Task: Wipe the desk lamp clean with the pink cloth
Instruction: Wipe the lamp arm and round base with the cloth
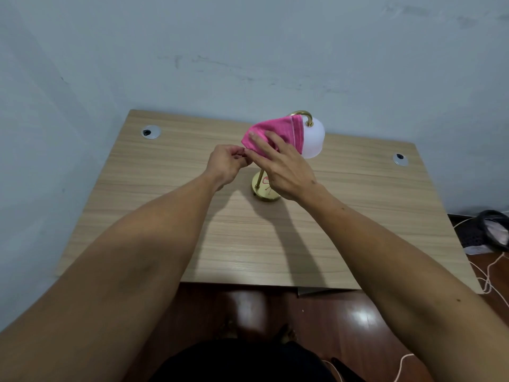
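The desk lamp stands mid-desk: a round brass base (265, 192), a thin brass stem curving over the top, and a white dome shade (314, 142). A pink cloth (275, 130) is draped over the left side of the shade. My left hand (227, 164) pinches the cloth's lower left corner. My right hand (286, 166) lies flat on the cloth with fingers spread, pressing it against the shade. The stem's middle is hidden behind my right hand.
The wooden desk (248, 244) butts against a pale blue wall. Two round cable grommets sit at the left (150, 132) and right (400, 159). White cords (489, 274) and a dark bag (493, 230) lie on the floor to the right.
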Motion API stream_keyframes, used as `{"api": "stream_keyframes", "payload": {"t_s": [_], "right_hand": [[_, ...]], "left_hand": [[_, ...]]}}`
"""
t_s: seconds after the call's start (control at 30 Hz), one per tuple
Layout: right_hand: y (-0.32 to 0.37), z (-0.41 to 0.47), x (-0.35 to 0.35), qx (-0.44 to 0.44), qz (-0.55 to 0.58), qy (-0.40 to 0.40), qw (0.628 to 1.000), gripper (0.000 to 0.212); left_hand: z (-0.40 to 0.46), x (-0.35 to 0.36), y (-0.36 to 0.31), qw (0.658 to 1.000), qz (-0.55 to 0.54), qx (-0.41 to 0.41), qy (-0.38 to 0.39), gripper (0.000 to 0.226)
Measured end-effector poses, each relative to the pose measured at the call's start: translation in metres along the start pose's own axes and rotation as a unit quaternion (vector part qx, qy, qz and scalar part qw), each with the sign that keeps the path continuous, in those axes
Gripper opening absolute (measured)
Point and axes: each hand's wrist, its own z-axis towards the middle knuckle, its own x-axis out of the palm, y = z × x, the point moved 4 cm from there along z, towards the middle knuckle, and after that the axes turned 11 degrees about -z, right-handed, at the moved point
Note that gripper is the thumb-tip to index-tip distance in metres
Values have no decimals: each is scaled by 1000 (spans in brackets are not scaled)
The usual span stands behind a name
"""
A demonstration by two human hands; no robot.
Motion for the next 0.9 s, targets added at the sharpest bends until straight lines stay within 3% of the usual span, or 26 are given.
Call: {"api": "stream_keyframes", "payload": {"t_s": [0.13, 0.27, 0.47, 0.53, 0.67, 0.77, 0.9], "right_hand": [[-9, -8, -8, 86, 156, -114, 977, 67], [-7, -3, -12, 178, 285, -92, 937, 72], [7, 3, -1, 112, 106, -74, 985, 72], [3, 0, -1, 119, 111, -89, 983, 73], [6, -6, -6, 204, 236, -128, 941, 68], [7, -8, -12, 238, 289, -157, 914, 50], [0, -31, 2, 344, 352, -118, 862, 32]], "left_hand": [[2, -1, 1, 1000, -8, -20, -18, 19], [3, 0, -2, 1000, 15, -23, -3, 20], [0, -2, -3, 1000, 12, -7, 10, 20], [1, -1, -3, 1000, 8, -7, 7, 22], [4, -1, -1, 1000, 27, -9, 1, 14], [5, -3, 0, 999, 39, -7, -5, 12], [5, -2, -2, 998, 68, -2, -18, 16]]}}
